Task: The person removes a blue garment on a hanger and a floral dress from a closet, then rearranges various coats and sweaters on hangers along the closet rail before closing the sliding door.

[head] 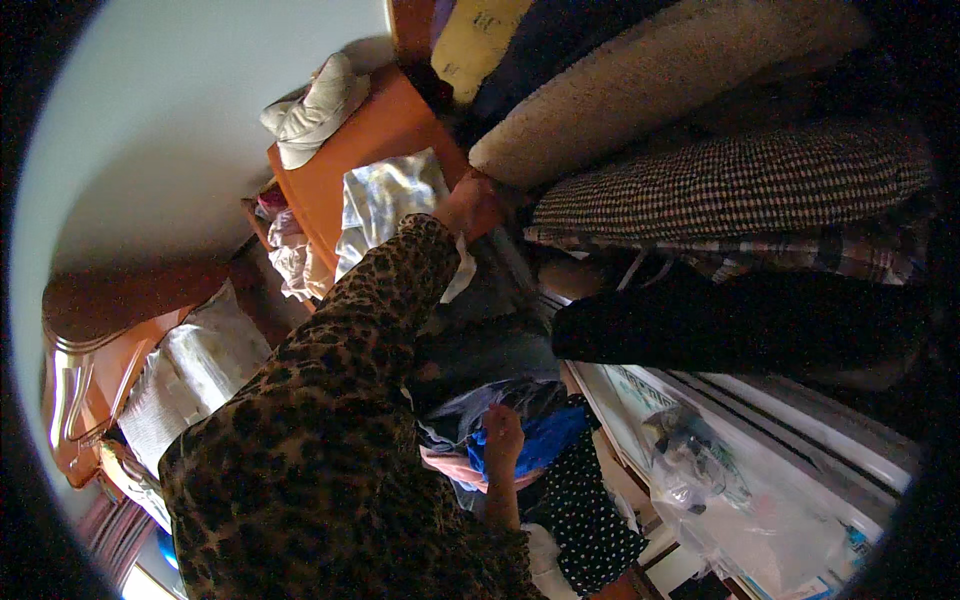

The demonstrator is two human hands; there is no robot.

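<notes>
My left hand [471, 204] is stretched out to the edge of the orange-brown wooden furniture [397, 112], beside the lower end of a beige fleecy garment [637, 90]. It is blurred, and whether it grips anything is unclear. A strip of pale cloth [461, 271] shows just below it. My right hand [504, 431], its fingers curled, is over a bright blue cloth [551, 442] in a heap of clothes. Around it are a dark grey garment [487, 401], a pink cloth [454, 465] and a black polka-dot garment [592, 510]. What the right hand holds is hidden.
Houndstooth-like checked [720, 187] and black [735, 322] garments hang at the right. Below them a clear plastic bag [705, 472] lies near white rails [810, 427]. A white cap [315, 112] and patterned cloth [394, 187] rest on the wooden furniture, above a drawer of clothes [289, 255].
</notes>
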